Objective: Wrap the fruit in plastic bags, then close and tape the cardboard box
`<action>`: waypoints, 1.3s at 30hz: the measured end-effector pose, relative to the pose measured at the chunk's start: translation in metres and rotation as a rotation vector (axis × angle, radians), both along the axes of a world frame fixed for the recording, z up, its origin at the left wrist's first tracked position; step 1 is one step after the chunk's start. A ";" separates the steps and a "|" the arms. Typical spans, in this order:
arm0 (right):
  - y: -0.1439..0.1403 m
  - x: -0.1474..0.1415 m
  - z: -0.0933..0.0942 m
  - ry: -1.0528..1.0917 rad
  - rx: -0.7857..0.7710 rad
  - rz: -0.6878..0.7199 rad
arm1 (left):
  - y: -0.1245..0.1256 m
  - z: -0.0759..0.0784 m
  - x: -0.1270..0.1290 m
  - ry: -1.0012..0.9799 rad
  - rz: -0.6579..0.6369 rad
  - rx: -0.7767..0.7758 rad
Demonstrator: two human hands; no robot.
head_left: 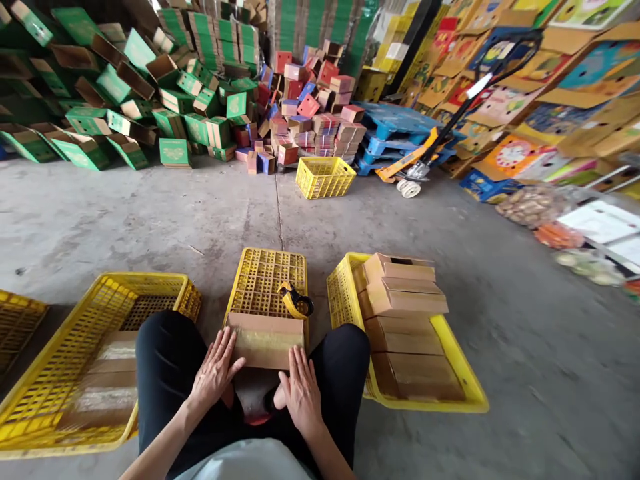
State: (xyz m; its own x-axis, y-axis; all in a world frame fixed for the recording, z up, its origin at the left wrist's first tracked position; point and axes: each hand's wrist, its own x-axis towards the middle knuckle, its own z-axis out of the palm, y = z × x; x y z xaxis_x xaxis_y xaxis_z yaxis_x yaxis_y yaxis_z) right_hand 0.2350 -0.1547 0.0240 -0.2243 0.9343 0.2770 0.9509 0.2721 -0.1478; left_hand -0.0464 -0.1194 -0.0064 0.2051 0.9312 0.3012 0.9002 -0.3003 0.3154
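A brown cardboard box [267,341] with a strip of shiny tape along it lies between my knees, at the near end of a yellow crate [265,277] with a lattice top. My left hand [215,367] rests flat on the box's left end, fingers stretched out. At the right end lies my right hand [301,390], its fingers straight against the cardboard. Neither hand is wrapped round anything. Just beyond the box, a yellow and black tape dispenser [295,300] sits on the crate's right edge.
To my right, a yellow crate [475,393] holds several brown boxes [410,333]. Taped boxes [107,380] lie in the left yellow crate [145,279]. Farther off are a small yellow crate [325,179], a pallet jack [413,163], blue pallets [395,123] and heaped green cartons [175,152].
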 end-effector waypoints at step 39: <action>0.035 -0.070 -0.010 0.101 -0.016 0.116 | -0.027 -0.001 0.019 -0.080 0.130 -0.019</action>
